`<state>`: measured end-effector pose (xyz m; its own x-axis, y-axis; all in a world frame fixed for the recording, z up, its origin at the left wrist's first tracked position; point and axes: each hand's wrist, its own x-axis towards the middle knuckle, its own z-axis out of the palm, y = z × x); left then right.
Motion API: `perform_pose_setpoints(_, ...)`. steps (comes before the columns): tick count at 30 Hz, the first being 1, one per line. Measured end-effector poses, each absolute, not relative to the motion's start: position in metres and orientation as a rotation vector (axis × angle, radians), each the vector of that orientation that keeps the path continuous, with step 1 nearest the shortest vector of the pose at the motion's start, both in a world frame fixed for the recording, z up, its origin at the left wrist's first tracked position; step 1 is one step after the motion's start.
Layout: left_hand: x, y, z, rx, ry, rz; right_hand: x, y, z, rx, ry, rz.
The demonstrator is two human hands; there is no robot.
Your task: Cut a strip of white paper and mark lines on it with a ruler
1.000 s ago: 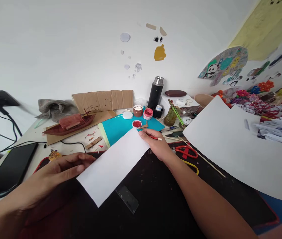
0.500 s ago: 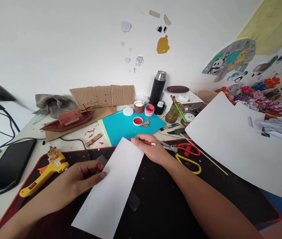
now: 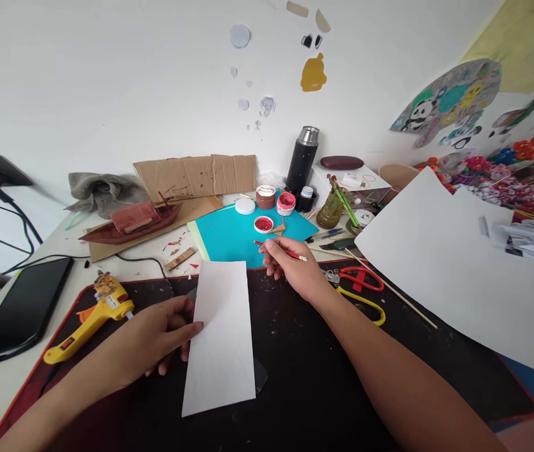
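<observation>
My left hand [image 3: 165, 336] pinches the left edge of a white paper strip [image 3: 222, 351], thumb on top and fingers behind it. The strip stands almost straight up and down in view, over the black mat [image 3: 309, 389]. Up and to the right of the strip, my right hand [image 3: 290, 267] is closed around a thin red pencil [image 3: 295, 255], its white end pointing right; this hand is apart from the paper. Partly under the strip, a small clear piece [image 3: 260, 375] shows at its right edge.
A yellow glue gun [image 3: 90, 323] and a black phone [image 3: 19, 311] lie at left. Behind stand a red model boat [image 3: 132, 223], paint jars [image 3: 286, 203] on a blue sheet [image 3: 222, 235], and a black flask [image 3: 302, 160]. Scissors [image 3: 363, 279] and a large white sheet [image 3: 440, 263] are at right.
The paper strip has turned from slanting to nearly upright in view. My right hand has let go of its top edge and moved slightly right and up, still holding the pencil.
</observation>
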<state>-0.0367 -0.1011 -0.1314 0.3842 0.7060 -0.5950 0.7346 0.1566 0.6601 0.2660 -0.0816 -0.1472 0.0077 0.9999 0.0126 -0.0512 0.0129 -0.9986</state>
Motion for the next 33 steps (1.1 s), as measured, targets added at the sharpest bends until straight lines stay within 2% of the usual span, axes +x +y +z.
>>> perform_pose_setpoints(6,-0.04,-0.1,-0.122,1.725,1.446,-0.163,0.264,-0.082,-0.147,-1.177,-1.206,1.218)
perform_pose_setpoints(9,-0.044,-0.096,-0.114,1.657,1.443,-0.085,0.265,-0.083,-0.15,-1.19,-1.242,1.194)
perform_pose_setpoints(13,-0.061,-0.087,-0.101,1.439,1.418,0.279,0.263,-0.088,-0.154,-1.243,-1.384,1.096)
perform_pose_setpoints(17,-0.072,-0.083,-0.086,1.166,1.531,0.846,0.253,-0.101,-0.15,-1.281,-1.698,0.985)
perform_pose_setpoints(19,-0.072,-0.083,-0.08,1.058,1.524,0.958,0.244,-0.109,-0.147,-1.279,-1.887,0.843)
perform_pose_setpoints(28,-0.075,-0.079,-0.088,1.023,1.384,1.032,0.202,-0.132,-0.145,-1.27,-2.427,0.479)
perform_pose_setpoints(33,-0.078,-0.078,-0.092,1.031,1.328,0.992,0.196,-0.136,-0.138,-1.379,-2.51,0.429)
